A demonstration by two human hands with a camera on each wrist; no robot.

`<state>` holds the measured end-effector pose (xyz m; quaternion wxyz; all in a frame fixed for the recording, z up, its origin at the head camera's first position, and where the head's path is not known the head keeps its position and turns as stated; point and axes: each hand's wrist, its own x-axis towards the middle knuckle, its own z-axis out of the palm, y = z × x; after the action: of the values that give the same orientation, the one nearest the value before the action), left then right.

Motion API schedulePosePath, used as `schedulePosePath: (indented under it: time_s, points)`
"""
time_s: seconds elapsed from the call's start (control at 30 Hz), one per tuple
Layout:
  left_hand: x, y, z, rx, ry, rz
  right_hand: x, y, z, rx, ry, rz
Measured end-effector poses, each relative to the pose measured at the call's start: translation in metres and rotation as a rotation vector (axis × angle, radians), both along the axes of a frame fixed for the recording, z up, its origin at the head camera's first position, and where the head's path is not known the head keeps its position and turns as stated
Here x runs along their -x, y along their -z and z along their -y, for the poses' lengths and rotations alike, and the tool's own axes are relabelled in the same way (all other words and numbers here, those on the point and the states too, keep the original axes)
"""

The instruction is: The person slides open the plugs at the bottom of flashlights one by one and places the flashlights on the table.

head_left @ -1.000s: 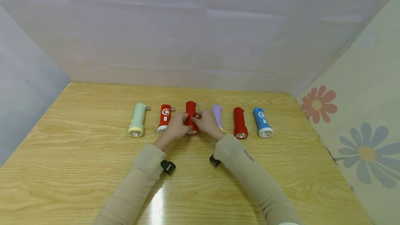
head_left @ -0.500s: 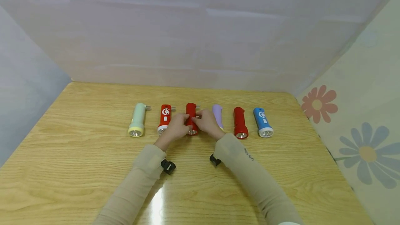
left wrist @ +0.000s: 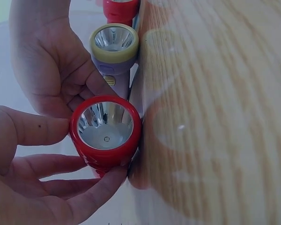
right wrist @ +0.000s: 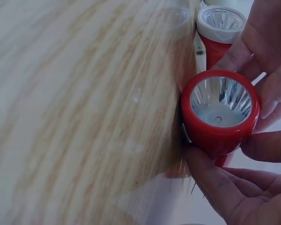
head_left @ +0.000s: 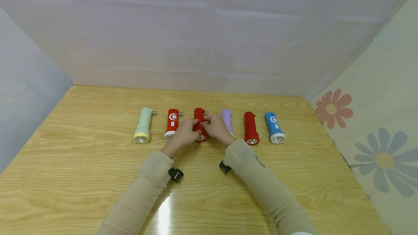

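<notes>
A plain red flashlight (head_left: 199,113) lies on the wooden table with its lens toward me and plug prongs sticking out at its far right. My left hand (head_left: 186,132) pinches its left side, and my right hand (head_left: 216,128) grips its right side. In the left wrist view, the left thumb and fingers (left wrist: 93,194) curl round the flashlight's red head (left wrist: 107,154). Seen from the right wrist, the right thumb and fingers (right wrist: 220,185) hold the same head (right wrist: 210,138). The hands partly hide its body.
In the same row lie a mint-green flashlight (head_left: 144,120), a red one with a white logo (head_left: 172,119), a purple one (head_left: 226,119) partly behind my right hand, another plain red one (head_left: 250,126) and a blue one (head_left: 274,124). Behind the table (head_left: 98,177) hangs a pale cloth (head_left: 209,39).
The held red flashlight has slid slightly toward me over the past second. Both hands keep their hold and have barely moved; the other flashlights lie as before.
</notes>
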<state>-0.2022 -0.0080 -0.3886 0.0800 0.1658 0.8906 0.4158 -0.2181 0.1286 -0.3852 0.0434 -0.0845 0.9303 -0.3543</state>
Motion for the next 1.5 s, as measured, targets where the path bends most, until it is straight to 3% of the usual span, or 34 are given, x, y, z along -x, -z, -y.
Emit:
schedulePosePath:
  time_s: [0.47, 0.87, 1.2, 1.37, 1.5]
  points:
    - [-0.003, -0.003, 0.001, -0.001, -0.038, -0.009, -0.006, -0.004, -0.005, -0.065, -0.009, -0.06]
    - [-0.012, -0.011, 0.003, -0.074, -0.098, -0.057, -0.023, -0.012, -0.019, 0.072, 0.041, -0.154]
    - [-0.019, -0.015, 0.002, -0.17, -0.067, -0.145, -0.033, -0.019, -0.035, 0.126, 0.034, -0.188]
    - [-0.022, -0.017, 0.0, -0.194, -0.049, -0.176, -0.039, -0.023, -0.043, 0.211, 0.051, -0.144]
    - [-0.024, -0.019, -0.003, -0.201, -0.041, -0.197, -0.042, -0.024, -0.051, 0.218, 0.066, -0.148]
